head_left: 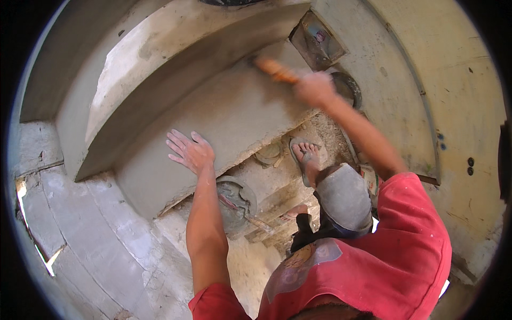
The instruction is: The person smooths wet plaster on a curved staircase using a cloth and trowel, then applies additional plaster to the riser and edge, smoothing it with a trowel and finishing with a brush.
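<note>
Fresh grey plaster slab underfoot; left hand splayed flat on slab's lower edge; right hand fisted round orange-handled brush at slab's top; risk: palm pressure denting wet surface.

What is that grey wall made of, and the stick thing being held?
The wall looks like fresh cement plaster: flat grey, matte and smooth. The left hand rests flat on it. The handle in the right hand looks like orange-brown wood, though blurred; its working end cannot be made out.
</note>
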`<state>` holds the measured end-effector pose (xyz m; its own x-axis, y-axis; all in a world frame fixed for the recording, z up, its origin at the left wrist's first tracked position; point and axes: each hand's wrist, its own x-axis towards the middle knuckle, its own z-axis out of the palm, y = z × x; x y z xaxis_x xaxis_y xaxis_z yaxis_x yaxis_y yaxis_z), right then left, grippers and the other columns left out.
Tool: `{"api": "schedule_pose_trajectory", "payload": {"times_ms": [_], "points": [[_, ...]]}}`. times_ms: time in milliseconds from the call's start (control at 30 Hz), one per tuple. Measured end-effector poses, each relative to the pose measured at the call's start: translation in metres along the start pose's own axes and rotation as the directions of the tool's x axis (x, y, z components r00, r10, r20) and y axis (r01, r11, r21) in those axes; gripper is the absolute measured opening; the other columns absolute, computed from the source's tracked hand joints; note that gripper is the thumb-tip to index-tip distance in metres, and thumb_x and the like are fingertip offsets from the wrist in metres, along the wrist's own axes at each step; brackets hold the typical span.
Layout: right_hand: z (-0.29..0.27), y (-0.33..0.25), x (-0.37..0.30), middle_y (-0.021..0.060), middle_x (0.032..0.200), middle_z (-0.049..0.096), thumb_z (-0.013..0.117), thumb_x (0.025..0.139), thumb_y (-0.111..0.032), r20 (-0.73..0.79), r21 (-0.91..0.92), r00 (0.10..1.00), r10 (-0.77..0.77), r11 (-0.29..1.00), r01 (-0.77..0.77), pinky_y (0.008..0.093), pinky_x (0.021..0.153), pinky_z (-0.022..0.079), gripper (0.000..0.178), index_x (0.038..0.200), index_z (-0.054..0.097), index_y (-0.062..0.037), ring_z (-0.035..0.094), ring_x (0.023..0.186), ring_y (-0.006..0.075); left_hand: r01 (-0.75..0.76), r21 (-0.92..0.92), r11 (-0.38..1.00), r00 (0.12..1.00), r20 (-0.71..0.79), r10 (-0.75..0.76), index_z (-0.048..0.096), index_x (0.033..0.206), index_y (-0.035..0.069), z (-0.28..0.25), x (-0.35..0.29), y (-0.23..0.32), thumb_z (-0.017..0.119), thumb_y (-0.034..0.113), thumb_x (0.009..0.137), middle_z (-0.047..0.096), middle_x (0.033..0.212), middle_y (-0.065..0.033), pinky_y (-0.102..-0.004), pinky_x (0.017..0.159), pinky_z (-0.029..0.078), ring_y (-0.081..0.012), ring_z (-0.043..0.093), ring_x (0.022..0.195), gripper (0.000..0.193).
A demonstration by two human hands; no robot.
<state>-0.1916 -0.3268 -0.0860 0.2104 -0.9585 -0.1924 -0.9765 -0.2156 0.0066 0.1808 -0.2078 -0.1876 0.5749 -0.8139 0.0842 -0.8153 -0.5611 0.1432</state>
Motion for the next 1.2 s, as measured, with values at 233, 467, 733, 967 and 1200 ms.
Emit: {"api": "schedule_pose_trajectory", "payload": {"times_ms": [233,467,733,967,1200], "points": [[-0.063,0.061,-0.058,0.0184,0.105,0.079,0.064,0.095,-0.019,-0.298,0.203,0.897,0.325,0.94,-0.273,0.0511,0.074,0.06,0.028,0.118,0.079,-0.0168,0.077,0.091,0.0379,-0.006,0.017,1.0,1.0,0.016,0.006,0.024,0.173,0.005,0.002,-0.001,-0.002,0.041,0.042,0.114,0.018,0.183,-0.0148,-0.063,0.133,0.01,-0.0342,0.015,0.168,0.072],[0.003,-0.029,-0.036,0.0187,0.097,0.079,0.069,0.09,-0.024,-0.07,0.34,0.994,0.078,0.939,-0.05,0.0509,0.078,0.063,0.031,0.117,0.08,-0.0145,0.078,0.09,0.0397,0.0,0.006,1.0,0.998,0.058,0.0,0.022,0.174,0.005,-0.007,0.001,0.0,0.043,0.041,0.113,0.017,0.183,-0.0139,-0.0624,0.134,0.009,-0.0337,0.014,0.169,0.074],[-0.05,0.122,-0.108,0.0251,0.083,0.072,0.069,0.094,-0.023,-0.35,0.354,0.834,0.426,0.885,-0.303,0.0489,0.072,0.055,0.027,0.106,0.077,-0.0009,0.073,0.077,0.0411,0.018,-0.018,1.0,0.998,0.061,-0.017,0.022,0.174,0.003,-0.009,0.0,0.0,0.045,0.04,0.111,0.016,0.183,-0.0149,-0.0628,0.134,0.008,-0.0341,0.013,0.169,0.076],[-0.015,0.002,-0.128,0.0215,0.091,0.074,0.078,0.094,-0.044,0.135,0.773,0.879,-0.458,0.603,0.196,0.0468,0.077,0.055,0.044,0.106,0.077,-0.0017,0.072,0.084,0.0386,0.029,-0.038,0.999,0.999,0.037,-0.027,0.022,0.174,0.004,-0.008,-0.001,-0.001,0.045,0.04,0.111,0.017,0.183,-0.0148,-0.0624,0.134,0.008,-0.0336,0.013,0.169,0.075],[0.011,-0.034,-0.12,0.0214,0.112,0.078,0.078,0.096,-0.052,0.102,0.613,0.931,-0.349,0.759,0.218,0.0482,0.095,0.058,0.059,0.133,0.073,-0.0062,0.074,0.108,0.0415,0.044,-0.043,0.998,0.999,0.035,-0.042,0.023,0.174,0.005,-0.011,-0.003,0.002,0.045,0.041,0.111,0.017,0.183,-0.0126,-0.0607,0.135,0.006,-0.0315,0.013,0.169,0.076]]}}
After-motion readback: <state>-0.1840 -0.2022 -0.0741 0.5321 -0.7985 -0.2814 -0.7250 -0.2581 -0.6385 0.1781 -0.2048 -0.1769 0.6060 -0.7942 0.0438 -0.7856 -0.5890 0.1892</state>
